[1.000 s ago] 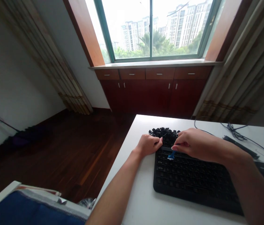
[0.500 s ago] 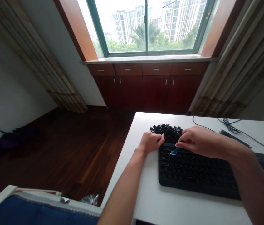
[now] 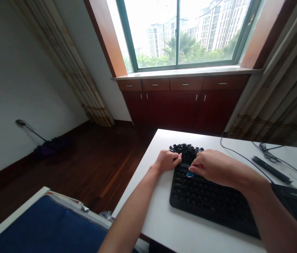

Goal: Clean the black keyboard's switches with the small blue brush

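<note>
"Since the fingers hide so much, what does the right grip [image 3: 214, 167] have hold of?"

"A small blue tool [image 3: 190, 174]. Thumb and fingertips are closed together in a pinch on it, and only its blue head shows, just below the fingertips, on the wearer's side."

"And underneath?"

"A black keyboard [image 3: 190, 198], on the white worktop [image 3: 156, 207]. The tool's head is over its far left part; whether it touches the board I can't tell. The board runs toward the wearer and out to the right, partly hidden by the right forearm."

"What about the left grip [image 3: 167, 160]?"

"Curled, thumb toward the right grip, at the keyboard's far left corner. Its palm is out of sight, so I can't say whether it holds anything."

"What are those dark bits between the two?"

"A heap of loose black keycaps [image 3: 186, 150], a little beyond both grips, near the keyboard's far edge."

"And to the right of the right grip?"

"A slim black bar [image 3: 271, 170] lies on the worktop, with a tangled black cable [image 3: 264, 147] just beyond it. Past the worktop, well apart from both grips, a dark red cabinet [image 3: 180, 105] stands below a window [image 3: 203, 52]."
</note>
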`<state>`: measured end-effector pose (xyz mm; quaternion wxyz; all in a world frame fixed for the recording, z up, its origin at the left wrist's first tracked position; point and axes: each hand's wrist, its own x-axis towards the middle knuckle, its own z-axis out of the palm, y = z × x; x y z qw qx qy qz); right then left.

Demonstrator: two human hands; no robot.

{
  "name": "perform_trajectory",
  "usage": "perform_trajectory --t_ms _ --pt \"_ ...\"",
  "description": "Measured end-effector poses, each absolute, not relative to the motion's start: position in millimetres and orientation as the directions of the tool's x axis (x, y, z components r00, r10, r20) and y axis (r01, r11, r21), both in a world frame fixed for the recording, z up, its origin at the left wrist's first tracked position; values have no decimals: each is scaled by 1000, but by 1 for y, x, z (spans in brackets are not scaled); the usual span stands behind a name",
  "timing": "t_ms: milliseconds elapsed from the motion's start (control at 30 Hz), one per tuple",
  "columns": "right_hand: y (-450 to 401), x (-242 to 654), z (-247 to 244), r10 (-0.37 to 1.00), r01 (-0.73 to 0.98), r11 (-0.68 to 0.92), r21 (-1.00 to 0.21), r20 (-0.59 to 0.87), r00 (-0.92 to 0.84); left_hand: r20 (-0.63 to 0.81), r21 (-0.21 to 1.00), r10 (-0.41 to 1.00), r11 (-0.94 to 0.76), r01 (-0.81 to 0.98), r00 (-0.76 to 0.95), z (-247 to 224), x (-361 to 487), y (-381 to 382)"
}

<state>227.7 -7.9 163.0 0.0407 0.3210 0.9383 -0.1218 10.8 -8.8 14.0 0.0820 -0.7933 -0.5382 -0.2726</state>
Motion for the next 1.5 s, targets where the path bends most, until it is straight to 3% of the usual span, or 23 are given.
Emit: perform_trajectory --t_ms 167,500,767,1033,1267,1500 --pt "1 230 171 603 635 743 -210 -202 -772 505 173 825 -384 907 253 12 13 -9" --pt "23 236 177 683 721 600 -347 -248 -687 475 153 839 -377 913 267 16 17 -7" --pt "25 229 173 631 664 692 -284 -210 -747 447 167 851 -383 909 276 14 15 -4" --pt "22 212 158 634 668 682 -298 -215 -743 444 201 847 -412 889 292 11 11 0" --pt "39 219 144 697 737 636 -230 -239 -676 424 233 849 -439 868 316 11 8 0" --pt "34 222 155 654 675 672 -303 -185 -734 416 231 853 -434 871 315 10 8 1"
